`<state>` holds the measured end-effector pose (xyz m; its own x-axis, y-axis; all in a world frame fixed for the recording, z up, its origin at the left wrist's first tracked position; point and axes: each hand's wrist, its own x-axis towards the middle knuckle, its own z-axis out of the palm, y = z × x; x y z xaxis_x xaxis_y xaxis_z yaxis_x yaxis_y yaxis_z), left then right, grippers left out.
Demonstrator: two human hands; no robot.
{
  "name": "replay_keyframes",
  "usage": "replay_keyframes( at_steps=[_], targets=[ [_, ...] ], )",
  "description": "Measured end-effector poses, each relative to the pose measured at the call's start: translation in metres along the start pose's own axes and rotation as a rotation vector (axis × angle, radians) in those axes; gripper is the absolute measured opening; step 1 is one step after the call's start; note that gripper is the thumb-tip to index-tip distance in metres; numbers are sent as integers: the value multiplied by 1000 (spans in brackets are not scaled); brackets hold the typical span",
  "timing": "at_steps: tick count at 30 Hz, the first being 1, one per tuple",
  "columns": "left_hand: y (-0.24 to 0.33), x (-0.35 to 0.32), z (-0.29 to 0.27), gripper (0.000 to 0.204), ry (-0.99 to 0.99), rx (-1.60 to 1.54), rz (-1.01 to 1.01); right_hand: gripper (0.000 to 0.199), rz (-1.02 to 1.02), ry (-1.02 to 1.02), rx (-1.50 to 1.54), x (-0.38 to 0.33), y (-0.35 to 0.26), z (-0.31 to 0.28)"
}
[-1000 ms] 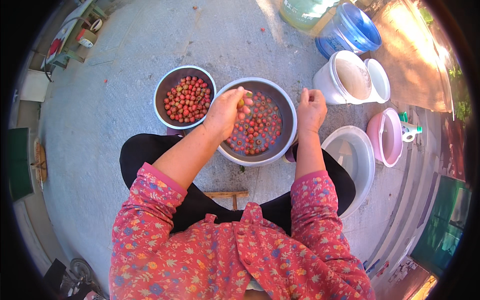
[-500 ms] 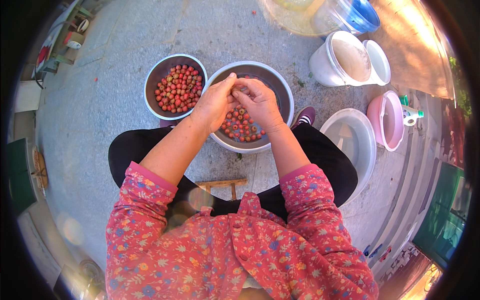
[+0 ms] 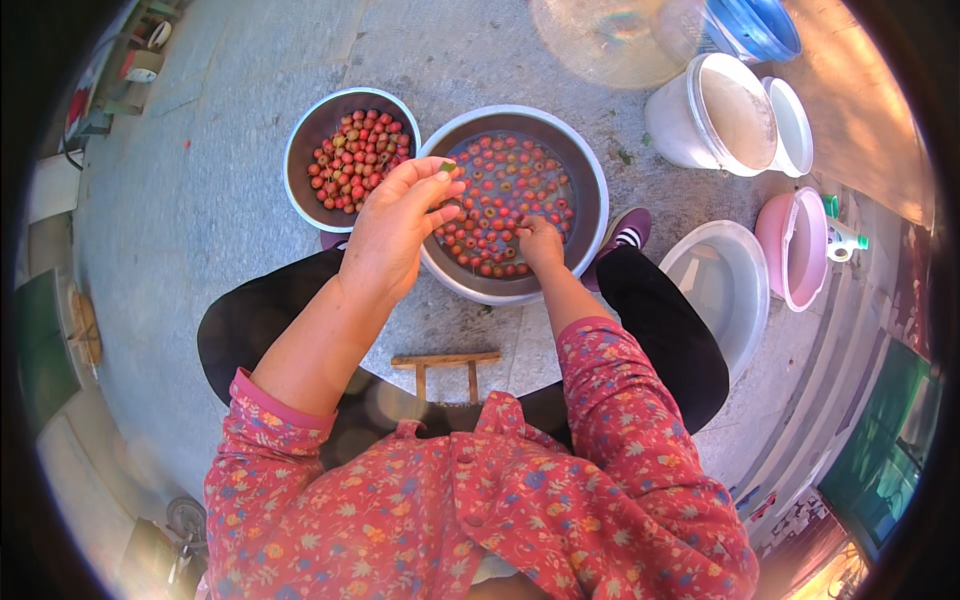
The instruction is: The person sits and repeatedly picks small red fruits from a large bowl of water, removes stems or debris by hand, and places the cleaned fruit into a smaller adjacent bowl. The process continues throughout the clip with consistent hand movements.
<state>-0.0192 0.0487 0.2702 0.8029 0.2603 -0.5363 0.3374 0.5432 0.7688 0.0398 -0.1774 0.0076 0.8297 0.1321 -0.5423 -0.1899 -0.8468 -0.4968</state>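
Observation:
My left hand is raised over the near left rim of the large metal basin, a small green leaf pinched at its fingertips. In the basin's water float many small round red fruits, like hawthorns. Down at the right side of that water is my right hand, its fingers curled together on one of the fruits; the fingertips are partly hidden. To the left stands a smaller metal bowl, touching or nearly touching the basin, with a heap of the same red fruits in it.
White buckets and a blue tub stand at the far right. Nearer are a pale oval basin, a pink tub and a white jug with a green cap. A wooden stool shows between my legs.
My hands were together above the basin and have come apart. The left stays raised, with a leaf now visible in it; the right has gone down to the floating fruits.

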Motion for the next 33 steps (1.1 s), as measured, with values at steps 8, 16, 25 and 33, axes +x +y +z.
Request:
replay_keyframes(
  at_steps=[8, 16, 25, 33],
  targets=[
    [5, -1, -7, 22, -1, -13, -50, 45, -188, -211, -377, 3, -17, 39],
    [5, -3, -13, 21, -8, -31, -35, 35, -332, -345, -601, -8, -12, 45],
    [-6, 2, 1, 16, -55, 78, -48, 39, -6, -266, 250, 16, -9, 29],
    [-37, 0, -9, 15, -329, 532, -47, 31, -82, -464, 1348, -9, -96, -58]
  ],
)
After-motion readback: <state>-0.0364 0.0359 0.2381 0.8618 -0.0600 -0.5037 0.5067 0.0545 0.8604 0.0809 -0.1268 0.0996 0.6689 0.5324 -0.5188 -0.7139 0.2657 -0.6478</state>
